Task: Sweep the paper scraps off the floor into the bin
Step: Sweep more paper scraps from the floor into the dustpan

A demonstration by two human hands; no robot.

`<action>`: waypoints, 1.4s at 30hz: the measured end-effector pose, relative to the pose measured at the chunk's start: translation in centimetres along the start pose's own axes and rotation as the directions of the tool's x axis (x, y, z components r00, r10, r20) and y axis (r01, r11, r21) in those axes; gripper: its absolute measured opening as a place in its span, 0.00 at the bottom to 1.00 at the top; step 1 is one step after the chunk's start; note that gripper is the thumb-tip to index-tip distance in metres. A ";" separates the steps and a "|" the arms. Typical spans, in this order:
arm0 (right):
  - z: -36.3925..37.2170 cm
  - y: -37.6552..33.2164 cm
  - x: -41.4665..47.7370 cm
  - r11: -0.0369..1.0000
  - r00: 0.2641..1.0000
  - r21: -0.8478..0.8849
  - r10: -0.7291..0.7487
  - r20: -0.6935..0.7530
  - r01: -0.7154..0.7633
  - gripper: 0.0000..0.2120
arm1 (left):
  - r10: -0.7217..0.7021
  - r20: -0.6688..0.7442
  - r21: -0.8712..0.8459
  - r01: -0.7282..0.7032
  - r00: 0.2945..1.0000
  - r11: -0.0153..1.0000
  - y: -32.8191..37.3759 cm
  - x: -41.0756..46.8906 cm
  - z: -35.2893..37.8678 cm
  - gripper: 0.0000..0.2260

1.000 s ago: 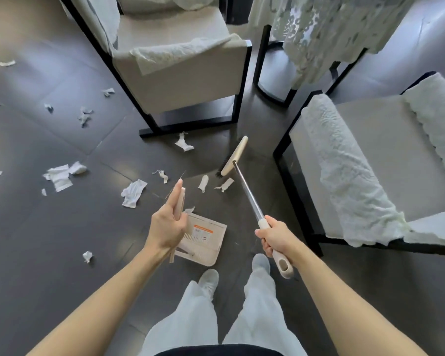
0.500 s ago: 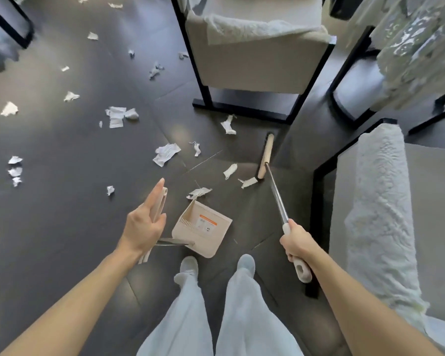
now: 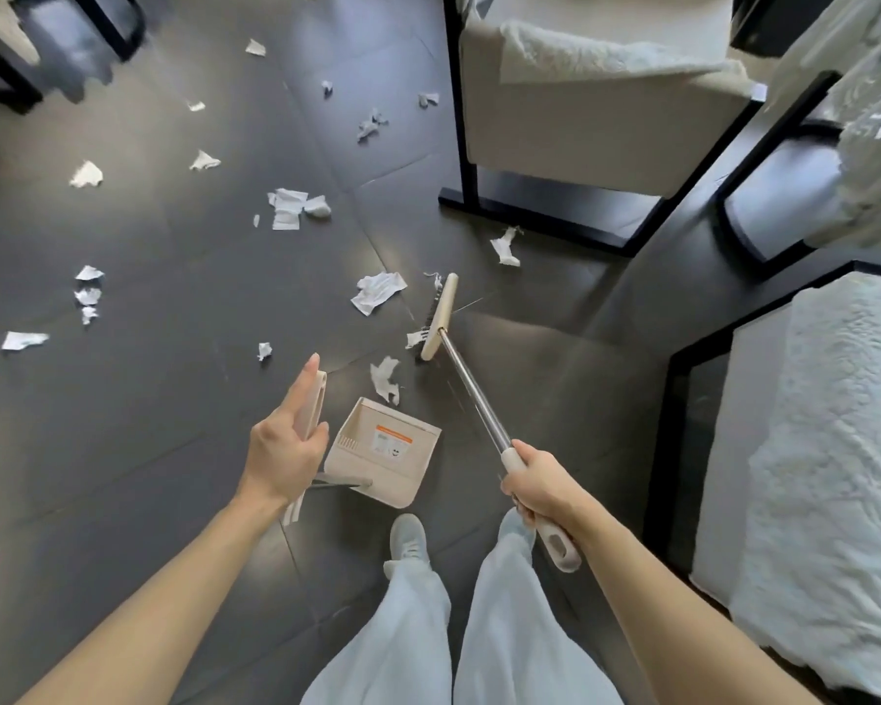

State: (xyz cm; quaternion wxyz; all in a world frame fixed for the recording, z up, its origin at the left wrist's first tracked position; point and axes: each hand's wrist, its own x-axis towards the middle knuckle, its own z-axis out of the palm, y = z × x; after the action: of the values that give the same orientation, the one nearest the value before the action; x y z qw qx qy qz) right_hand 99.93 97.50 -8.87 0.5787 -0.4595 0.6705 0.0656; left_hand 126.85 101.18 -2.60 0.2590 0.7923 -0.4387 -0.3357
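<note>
Floor [image 3: 148, 424]: dark tiles, strewn with torn white paper over the far and left parts; hardly any of the clearing looks done.
Armchairs: one stands ahead [image 3: 596, 124] and one at the right [image 3: 815, 450], both draped in white cloth, leaving a narrow lane where the person stands.
Broom [image 3: 471, 389]: long metal shaft slanting down and away, its cream head [image 3: 439, 315] on the floor with bristles facing left toward the scraps, probably so a pull draws them to the pan.
Dustpan [image 3: 382, 452]: cream, resting on the floor just ahead of the person's shoe, open mouth turned toward the broom head so paper can be pushed straight in; it appears empty.
Right hand [image 3: 540, 483]: fingers wrapped fully round the broom's cream grip, high on the shaft, which gives reach and leverage.
Left hand [image 3: 283, 447]: curled round the dustpan's upright handle [image 3: 310, 407], forefinger laid straight along it, seemingly to steady the pan against the sweep.
Paper scraps: nearest piece [image 3: 385, 379] lies between broom head and pan mouth; another [image 3: 414, 339] touches the bristles; a larger one [image 3: 377, 291] sits just left of the head. Many more are well apart, farther left.
Bin: not in view.
</note>
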 end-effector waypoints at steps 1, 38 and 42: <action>0.3 -0.5 -0.1 1.000 1.000 0.001 -0.004 -0.012 0.004 0.16 | 0.003 0.011 -0.010 -0.003 1.000 1.000 -0.3 0.3 -0.3 0.34; -23.5 -16.7 15.4 0.879 0.988 -0.470 -0.005 0.154 0.078 0.26 | -0.145 0.023 -0.240 0.147 0.989 0.960 15.4 16.7 8.8 0.41; -19.7 -16.7 14.2 0.949 0.969 -0.304 -0.001 0.246 0.078 0.24 | -0.160 -0.006 -0.262 0.153 0.987 0.953 13.7 14.3 7.8 0.41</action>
State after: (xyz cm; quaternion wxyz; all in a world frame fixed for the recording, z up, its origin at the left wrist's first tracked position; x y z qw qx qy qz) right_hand 98.71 68.12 -7.00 0.5778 -0.5470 0.5665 0.2144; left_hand 119.36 81.23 -2.26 0.3395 0.7881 -0.3230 -0.3992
